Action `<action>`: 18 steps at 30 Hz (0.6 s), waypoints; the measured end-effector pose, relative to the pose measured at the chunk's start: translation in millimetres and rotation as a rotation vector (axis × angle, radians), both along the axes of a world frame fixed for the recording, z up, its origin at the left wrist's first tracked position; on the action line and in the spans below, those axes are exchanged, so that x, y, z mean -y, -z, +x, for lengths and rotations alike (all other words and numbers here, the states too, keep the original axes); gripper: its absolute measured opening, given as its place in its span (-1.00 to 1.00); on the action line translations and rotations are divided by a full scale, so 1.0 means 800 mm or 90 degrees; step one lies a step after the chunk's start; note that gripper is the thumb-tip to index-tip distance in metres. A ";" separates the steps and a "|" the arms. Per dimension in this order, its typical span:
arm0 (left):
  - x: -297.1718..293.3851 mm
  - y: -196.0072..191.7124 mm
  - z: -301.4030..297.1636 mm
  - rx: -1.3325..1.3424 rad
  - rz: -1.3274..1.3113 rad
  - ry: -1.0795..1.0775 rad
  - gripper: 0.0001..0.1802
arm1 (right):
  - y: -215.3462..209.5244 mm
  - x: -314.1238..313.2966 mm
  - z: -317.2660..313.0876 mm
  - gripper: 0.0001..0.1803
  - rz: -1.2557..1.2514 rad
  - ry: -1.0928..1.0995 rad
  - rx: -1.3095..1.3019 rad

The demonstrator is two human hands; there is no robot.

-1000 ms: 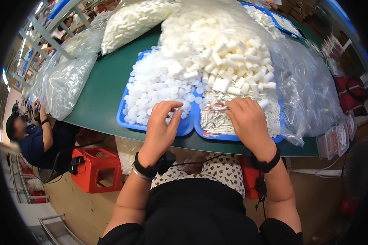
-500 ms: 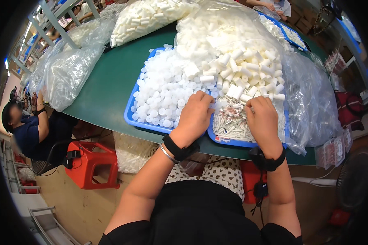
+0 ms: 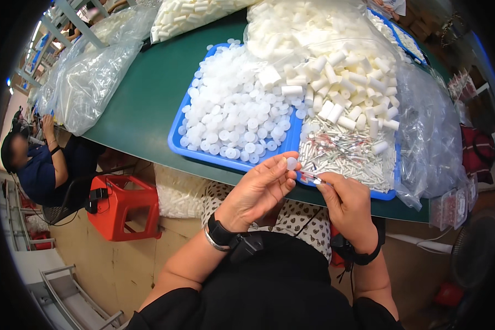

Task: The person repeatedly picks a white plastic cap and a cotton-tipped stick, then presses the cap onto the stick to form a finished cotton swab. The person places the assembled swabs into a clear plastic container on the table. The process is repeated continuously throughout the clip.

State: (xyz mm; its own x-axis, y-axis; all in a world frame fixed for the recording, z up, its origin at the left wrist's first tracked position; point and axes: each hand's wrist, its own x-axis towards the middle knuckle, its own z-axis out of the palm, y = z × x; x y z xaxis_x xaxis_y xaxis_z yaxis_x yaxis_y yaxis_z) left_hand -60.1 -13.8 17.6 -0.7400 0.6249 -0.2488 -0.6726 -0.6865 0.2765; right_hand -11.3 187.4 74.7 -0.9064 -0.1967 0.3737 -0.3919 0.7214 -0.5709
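In front of the trays' near edge, my left hand (image 3: 257, 190) pinches a translucent white disc (image 3: 292, 164) between thumb and fingertips. My right hand (image 3: 351, 210) is closed on a thin small stick (image 3: 317, 180) with a white end, held close beside the disc. Whether the stick and disc touch is too small to tell. Many similar discs (image 3: 231, 110) are heaped in the left blue tray (image 3: 177, 131). The right blue tray (image 3: 380, 195) holds small white sticks (image 3: 363, 165), some with reddish parts, with white foam-like cylinders (image 3: 357, 82) piled behind them.
A large clear bag (image 3: 308, 33) of cylinders lies behind the trays on the green table (image 3: 132, 121). Crumpled clear plastic (image 3: 429, 132) covers the right side. Left of me are a red stool (image 3: 124, 206) and a seated person (image 3: 41, 165).
Both hands have drawn back from over the trays toward me and come together. The disc and the small stick now show in their fingers. The view has shifted slightly.
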 end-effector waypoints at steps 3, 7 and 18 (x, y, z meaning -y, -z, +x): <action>0.001 0.001 0.009 0.022 0.019 0.002 -0.60 | -0.003 0.005 0.003 -0.89 0.034 -0.011 -0.029; 0.000 0.000 0.010 0.026 0.018 -0.001 -0.62 | -0.001 0.003 0.000 -0.88 0.083 -0.008 -0.055; -0.002 -0.014 0.016 -0.107 -0.192 -0.029 -0.64 | 0.001 -0.001 -0.003 -0.88 0.167 -0.006 -0.105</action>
